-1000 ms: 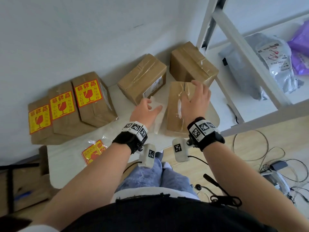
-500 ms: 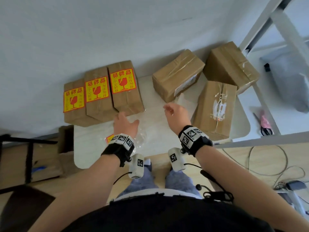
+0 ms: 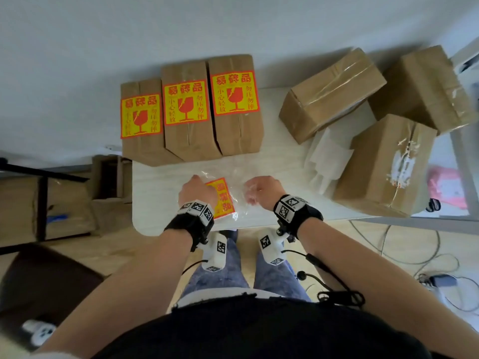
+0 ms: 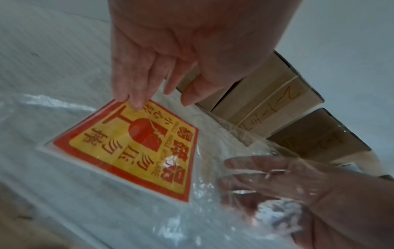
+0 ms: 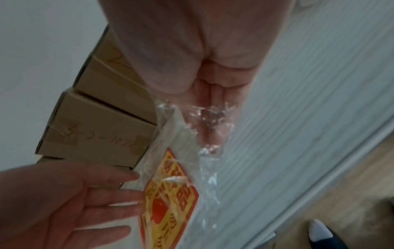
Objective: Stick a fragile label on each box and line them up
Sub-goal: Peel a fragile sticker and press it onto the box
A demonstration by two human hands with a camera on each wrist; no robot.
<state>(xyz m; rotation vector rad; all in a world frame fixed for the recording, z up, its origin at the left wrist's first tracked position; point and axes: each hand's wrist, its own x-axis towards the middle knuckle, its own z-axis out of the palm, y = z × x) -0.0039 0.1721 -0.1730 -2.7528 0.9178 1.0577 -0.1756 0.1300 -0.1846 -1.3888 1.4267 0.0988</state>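
Note:
Three brown boxes with yellow-red fragile labels (image 3: pixel 191 110) stand side by side at the table's back left. Three unlabelled boxes (image 3: pixel 331 92) (image 3: pixel 425 84) (image 3: pixel 383 167) sit loosely at the right. A stack of fragile labels (image 3: pixel 221 198) (image 4: pixel 136 148) (image 5: pixel 168 202) lies in a clear plastic bag (image 3: pixel 238 182) (image 4: pixel 85 210) (image 5: pixel 209 168) near the front edge. My left hand (image 3: pixel 198 191) (image 4: pixel 157 99) (image 5: pixel 119 192) has straight fingers, with fingertips (image 4: pixel 136 104) touching the stack's far corner. My right hand (image 3: pixel 259 193) (image 5: pixel 192 107) (image 4: pixel 266 176) pinches the bag's crumpled right edge.
White backing papers (image 3: pixel 329 159) lie between the unlabelled boxes. The white table (image 3: pixel 160 203) ends just in front of my wrists. A shelf frame (image 3: pixel 466 177) stands to the right, cables (image 3: pixel 404 244) trail on the floor, and cardboard (image 3: pixel 64 203) sits low at the left.
Both hands left the unlabelled box at the right and came back to the bag of labels. The left hand now touches the stack and the right has taken hold of the bag.

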